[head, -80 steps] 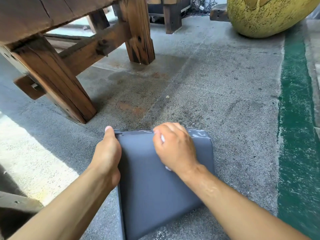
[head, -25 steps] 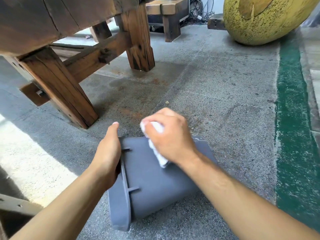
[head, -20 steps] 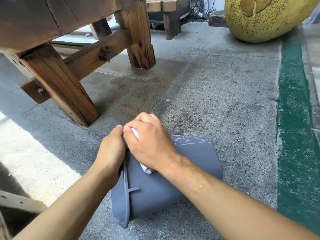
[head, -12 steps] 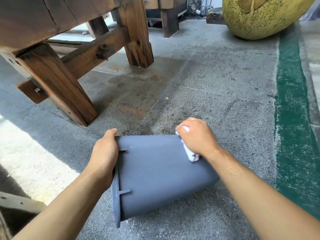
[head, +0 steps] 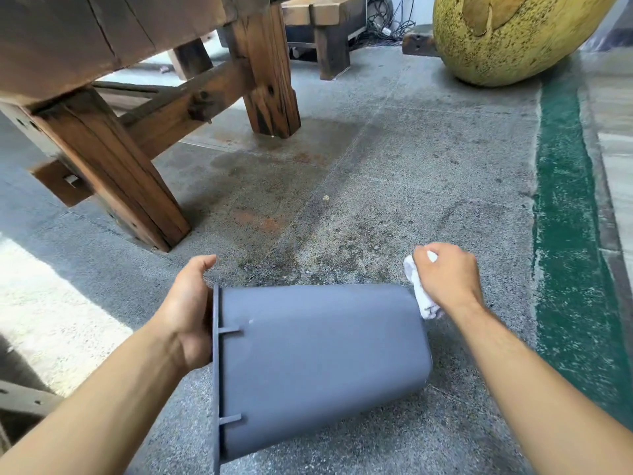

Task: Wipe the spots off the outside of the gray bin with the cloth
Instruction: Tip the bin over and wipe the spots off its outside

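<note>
Left hand (head: 190,311) grips rim of gray bin (head: 318,358) lying sideways, smooth; right hand (head: 448,279) clutches cloth (head: 423,296).

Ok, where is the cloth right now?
In the head view, the white cloth is bunched in the right hand, lower right of centre, at the base end of the gray bin lying on its side on the floor.

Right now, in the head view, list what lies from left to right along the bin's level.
left hand → gray bin → white cloth → right hand → green floor stripe
</note>
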`<act>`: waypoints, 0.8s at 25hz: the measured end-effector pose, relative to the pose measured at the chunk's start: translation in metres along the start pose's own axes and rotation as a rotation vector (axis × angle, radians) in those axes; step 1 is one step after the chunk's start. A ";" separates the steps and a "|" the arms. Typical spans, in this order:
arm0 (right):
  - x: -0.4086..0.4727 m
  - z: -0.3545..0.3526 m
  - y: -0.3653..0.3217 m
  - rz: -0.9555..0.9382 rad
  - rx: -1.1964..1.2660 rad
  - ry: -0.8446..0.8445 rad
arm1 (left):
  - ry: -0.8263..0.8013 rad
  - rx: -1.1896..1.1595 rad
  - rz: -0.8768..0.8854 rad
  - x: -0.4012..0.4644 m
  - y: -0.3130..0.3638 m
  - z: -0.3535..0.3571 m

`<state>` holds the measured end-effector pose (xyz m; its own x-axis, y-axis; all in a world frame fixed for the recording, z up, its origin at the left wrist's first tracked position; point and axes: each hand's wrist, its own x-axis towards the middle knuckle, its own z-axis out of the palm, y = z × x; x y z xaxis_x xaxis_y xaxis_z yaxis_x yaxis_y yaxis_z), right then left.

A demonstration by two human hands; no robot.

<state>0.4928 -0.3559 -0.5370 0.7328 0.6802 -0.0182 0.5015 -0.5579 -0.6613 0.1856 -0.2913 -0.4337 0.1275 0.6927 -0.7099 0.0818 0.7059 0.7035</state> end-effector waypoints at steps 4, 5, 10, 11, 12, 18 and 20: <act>-0.013 -0.003 -0.059 -0.243 0.283 0.017 | -0.040 0.003 -0.039 0.002 0.000 0.003; -0.022 -0.001 -0.075 -0.323 0.329 -0.010 | -0.054 0.003 -0.030 0.002 0.000 0.006; -0.072 0.032 -0.130 -0.685 0.312 -0.145 | -0.130 0.023 0.072 0.002 -0.006 0.025; -0.081 0.043 -0.133 -0.726 0.285 -0.123 | -0.154 0.017 0.081 0.003 -0.008 0.027; -0.090 0.053 -0.134 -0.751 0.267 -0.099 | -0.169 0.000 0.091 0.004 -0.010 0.028; -0.104 0.096 -0.092 -0.800 0.243 -0.028 | -0.080 -0.050 0.055 0.018 -0.024 0.021; -0.100 0.106 -0.077 -0.811 0.216 -0.020 | -0.056 -0.031 0.020 0.023 -0.026 0.019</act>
<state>0.3325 -0.3307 -0.5634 0.1734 0.8406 0.5132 0.7692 0.2098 -0.6036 0.2056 -0.2970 -0.4677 0.1840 0.6980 -0.6921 0.0478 0.6969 0.7156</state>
